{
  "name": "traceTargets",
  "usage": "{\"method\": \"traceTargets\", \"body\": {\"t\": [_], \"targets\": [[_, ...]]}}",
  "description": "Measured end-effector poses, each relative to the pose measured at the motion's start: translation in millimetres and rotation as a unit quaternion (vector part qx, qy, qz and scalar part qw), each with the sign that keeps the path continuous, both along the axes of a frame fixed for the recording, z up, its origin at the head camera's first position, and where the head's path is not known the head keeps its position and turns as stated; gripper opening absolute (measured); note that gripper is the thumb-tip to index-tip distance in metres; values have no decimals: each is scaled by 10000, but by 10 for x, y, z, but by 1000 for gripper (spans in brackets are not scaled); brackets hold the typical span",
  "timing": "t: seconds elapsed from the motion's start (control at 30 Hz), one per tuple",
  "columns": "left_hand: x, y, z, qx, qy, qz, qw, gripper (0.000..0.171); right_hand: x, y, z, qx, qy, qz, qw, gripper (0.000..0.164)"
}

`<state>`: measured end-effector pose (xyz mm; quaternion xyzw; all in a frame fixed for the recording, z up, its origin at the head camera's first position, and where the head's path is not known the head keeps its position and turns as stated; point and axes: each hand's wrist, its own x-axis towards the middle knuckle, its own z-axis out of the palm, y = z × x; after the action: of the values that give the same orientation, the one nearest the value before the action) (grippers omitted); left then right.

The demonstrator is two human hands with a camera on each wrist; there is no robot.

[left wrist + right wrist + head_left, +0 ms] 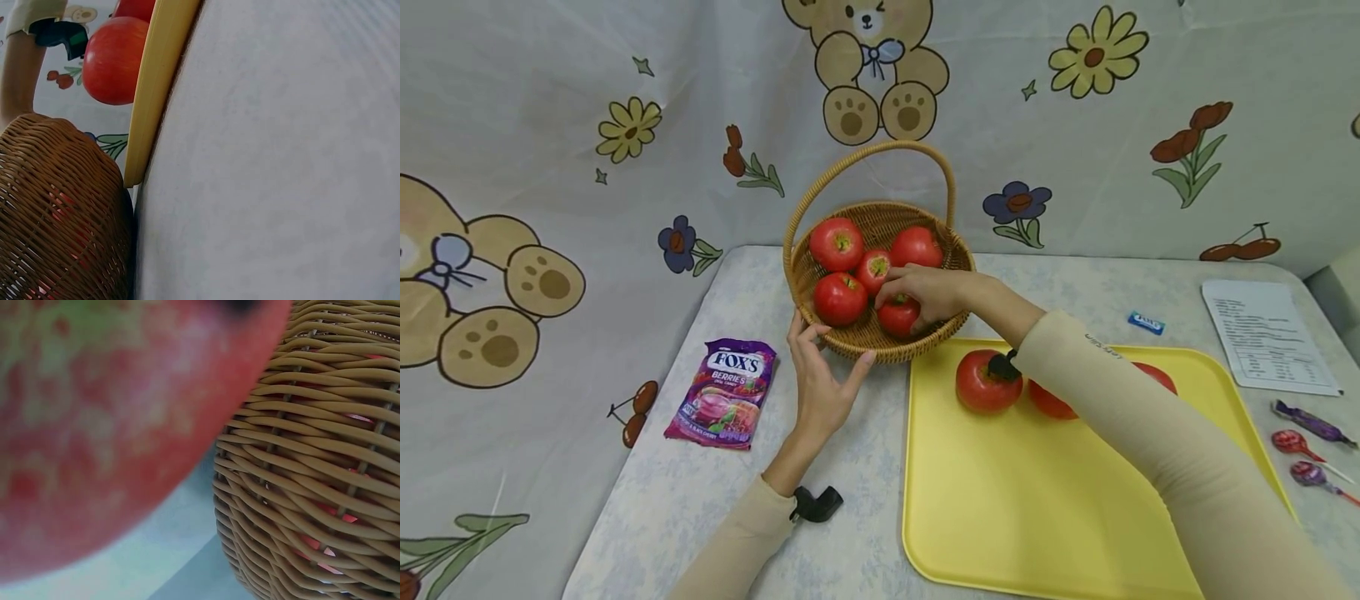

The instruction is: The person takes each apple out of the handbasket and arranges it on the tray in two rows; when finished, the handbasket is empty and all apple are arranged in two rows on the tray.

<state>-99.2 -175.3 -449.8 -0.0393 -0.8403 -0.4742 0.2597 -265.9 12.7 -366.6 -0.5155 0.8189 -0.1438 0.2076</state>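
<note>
A wicker basket (pixel 880 354) with an arched handle holds several red apples (pixel 840 299). My left hand (pixel 822 392) holds the basket's near left side, fingers at the rim and thumb spread against the weave. My right hand (pixel 934 292) reaches over the basket's right rim and grips a red apple (pixel 895 320) inside, fingers on top and thumb at its side. The left wrist view shows the basket's woven side (pixel 62 212), but no hand. In the right wrist view, a blurred apple (pixel 94 444) fills the left, beside the basket (pixel 312 462).
A yellow tray (pixel 1000 517) bears red apples (pixel 988 382), partly hidden by my right sleeve. Left of the basket lies a purple candy bag (pixel 722 396). Toward the right are a small blue candy (pixel 1146 323), a printed sheet (pixel 1270 333), lollipops (pixel 1290 442) and a purple wrapped candy (pixel 1315 423).
</note>
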Motion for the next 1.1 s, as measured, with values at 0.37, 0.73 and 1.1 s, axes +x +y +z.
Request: {"method": "traceTargets", "body": {"t": [0.37,0.73,1.1], "targets": [[8,11,8,61,20,-13,10000,63,31,16,59,-408,75,88,9991,55],[8,-2,-6,68,36,1,10000,60,111,96,310,-869,141,48,9961,55],[8,-7,-24,137,65,0,9999,57,222,456,648,-1553,428,-174,9868,56]]}}
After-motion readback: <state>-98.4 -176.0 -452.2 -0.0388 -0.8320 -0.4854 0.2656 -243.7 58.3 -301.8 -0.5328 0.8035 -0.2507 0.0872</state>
